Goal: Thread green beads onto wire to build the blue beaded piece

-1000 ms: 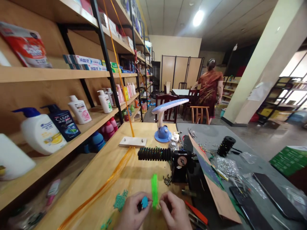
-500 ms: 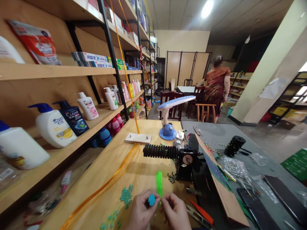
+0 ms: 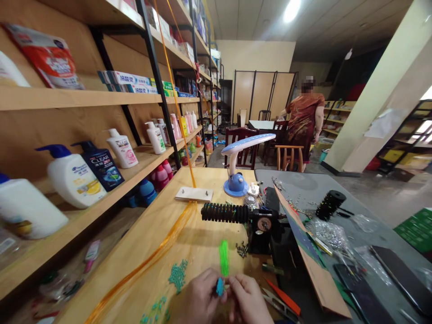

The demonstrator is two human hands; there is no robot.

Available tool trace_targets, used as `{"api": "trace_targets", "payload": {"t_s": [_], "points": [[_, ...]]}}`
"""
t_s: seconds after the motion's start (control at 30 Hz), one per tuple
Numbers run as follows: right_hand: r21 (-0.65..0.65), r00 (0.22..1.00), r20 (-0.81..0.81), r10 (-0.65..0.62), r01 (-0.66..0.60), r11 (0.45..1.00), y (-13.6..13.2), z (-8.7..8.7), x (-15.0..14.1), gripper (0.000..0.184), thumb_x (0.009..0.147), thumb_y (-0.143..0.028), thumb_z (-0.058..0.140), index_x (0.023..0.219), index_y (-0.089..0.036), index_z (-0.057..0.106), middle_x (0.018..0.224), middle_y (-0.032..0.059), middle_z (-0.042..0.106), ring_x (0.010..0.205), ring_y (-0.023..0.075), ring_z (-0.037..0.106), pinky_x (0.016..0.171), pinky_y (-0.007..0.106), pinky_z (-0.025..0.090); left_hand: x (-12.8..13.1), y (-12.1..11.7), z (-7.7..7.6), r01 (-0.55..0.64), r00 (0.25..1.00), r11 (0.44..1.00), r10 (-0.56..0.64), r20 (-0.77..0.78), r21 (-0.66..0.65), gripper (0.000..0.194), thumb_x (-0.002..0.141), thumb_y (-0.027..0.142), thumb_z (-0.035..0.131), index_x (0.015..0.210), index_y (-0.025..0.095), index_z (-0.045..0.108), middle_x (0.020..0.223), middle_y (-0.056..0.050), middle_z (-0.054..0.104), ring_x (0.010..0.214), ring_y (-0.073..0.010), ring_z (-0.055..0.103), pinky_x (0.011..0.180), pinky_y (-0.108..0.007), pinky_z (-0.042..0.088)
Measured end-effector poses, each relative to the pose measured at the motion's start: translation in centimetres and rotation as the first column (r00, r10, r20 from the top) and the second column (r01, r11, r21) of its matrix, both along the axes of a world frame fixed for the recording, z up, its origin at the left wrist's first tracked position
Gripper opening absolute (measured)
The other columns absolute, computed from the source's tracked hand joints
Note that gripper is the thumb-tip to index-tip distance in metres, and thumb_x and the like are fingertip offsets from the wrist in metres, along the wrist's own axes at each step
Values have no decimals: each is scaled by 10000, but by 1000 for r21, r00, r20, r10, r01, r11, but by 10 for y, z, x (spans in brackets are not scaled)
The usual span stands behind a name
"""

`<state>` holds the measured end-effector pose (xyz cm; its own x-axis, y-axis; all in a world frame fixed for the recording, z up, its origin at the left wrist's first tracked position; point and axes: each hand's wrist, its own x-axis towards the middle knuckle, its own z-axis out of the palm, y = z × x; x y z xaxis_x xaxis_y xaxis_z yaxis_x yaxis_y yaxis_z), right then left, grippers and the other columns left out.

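Observation:
My left hand (image 3: 199, 298) is closed around a bundle of blue strands (image 3: 219, 286), whose end sticks out by the thumb. Close against it, my right hand (image 3: 248, 297) has its thumb and finger pinched together; what lies between them is too small to make out. Just beyond the fingertips a bundle of bright green strands (image 3: 223, 257) lies on the wooden table (image 3: 162, 261). A pile of small teal pieces (image 3: 178, 275) is left of my left hand, with more scattered nearer me.
A black machine (image 3: 259, 227) with a ridged roller stands ahead, small metal parts (image 3: 241, 249) beside it. Orange strands (image 3: 168, 240) run from a white plate (image 3: 194, 194). Red-handled pliers (image 3: 283, 297) lie right. A blue lamp (image 3: 236, 183) stands behind; a person (image 3: 305, 121) is farther off.
My left hand has turned, and the blue bundle has shifted right toward my right hand. My two hands are now closer together. The view has swung slightly left.

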<state>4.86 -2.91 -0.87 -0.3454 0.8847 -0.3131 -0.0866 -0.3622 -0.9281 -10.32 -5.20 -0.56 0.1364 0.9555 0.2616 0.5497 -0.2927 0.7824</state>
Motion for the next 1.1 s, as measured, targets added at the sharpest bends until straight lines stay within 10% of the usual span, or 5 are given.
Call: {"api": "trace_targets", "payload": {"t_s": [0.23,0.6,0.87,0.97,1.1], "points": [[89,987,3,-158,157,984,1,-24,-5,751,550,-851,716,801,-144,675,520,-22,631,324,48,404,323,169,306,-1,15,-5,-107,822,923,291,489,-369,313,758,456,712,634,192,597,591,35,533,615,-165,502,601,-258,403],[196,989,-100,-107,125,973,3,-48,-26,582,703,-750,712,677,-197,535,583,-44,593,402,59,453,392,170,381,7,10,3,24,589,859,401,701,-512,382,602,473,864,607,174,626,550,61,522,557,-121,462,550,-231,386],[305,980,132,-146,100,947,-3,-25,-6,463,826,-652,625,816,-189,619,671,20,680,471,136,562,455,234,447,-14,10,4,-74,839,925,259,478,-373,442,670,599,786,617,185,639,593,28,570,641,-182,527,614,-264,444],[551,810,503,-302,-32,834,-6,-9,40,224,904,-381,574,942,-190,685,782,61,730,708,221,672,647,292,486,-24,11,2,-62,877,925,229,422,-374,433,720,617,739,672,190,681,625,12,613,670,-203,568,641,-269,458],[556,304,820,-486,-215,803,-7,-9,104,152,858,-179,575,899,-205,718,887,104,731,910,313,668,769,369,475,-28,11,2,-47,892,929,204,403,-366,450,700,641,738,650,198,677,601,14,608,651,-204,573,625,-262,455]]}}
